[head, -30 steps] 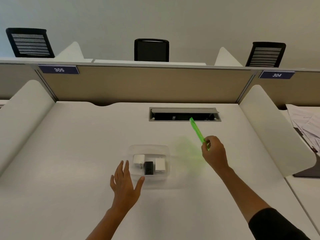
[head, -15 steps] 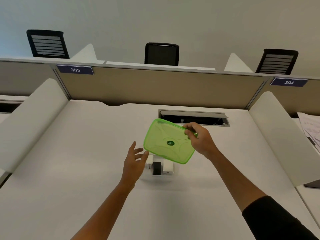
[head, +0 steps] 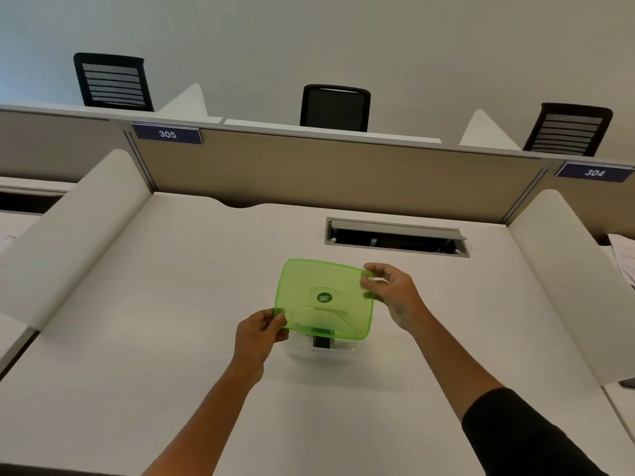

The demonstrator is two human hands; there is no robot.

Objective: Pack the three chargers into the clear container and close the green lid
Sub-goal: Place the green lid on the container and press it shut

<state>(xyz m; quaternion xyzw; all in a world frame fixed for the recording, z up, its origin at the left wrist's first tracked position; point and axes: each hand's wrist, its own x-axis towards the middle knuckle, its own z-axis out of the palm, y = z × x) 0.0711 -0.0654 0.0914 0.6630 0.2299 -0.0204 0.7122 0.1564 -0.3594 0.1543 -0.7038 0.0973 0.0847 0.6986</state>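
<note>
The translucent green lid (head: 324,298) hangs flat-side towards me above the desk, held by both hands. My left hand (head: 259,334) pinches its near left corner and my right hand (head: 395,297) grips its far right corner. Beneath the lid, the clear container (head: 323,350) stands on the white desk, mostly hidden by the lid. Only its near edge shows, with a black charger (head: 322,342) and a bit of a white charger (head: 343,343) inside. The third charger is hidden.
A cable slot (head: 397,237) with an open flap lies in the desk behind the lid. Beige partitions (head: 343,173) close the back, white curved dividers (head: 567,269) flank both sides. Papers (head: 623,255) lie on the neighbouring desk at right.
The right hand swung the lid from the right over the container. The left hand rose from the desk and took hold of the lid's near left corner.
</note>
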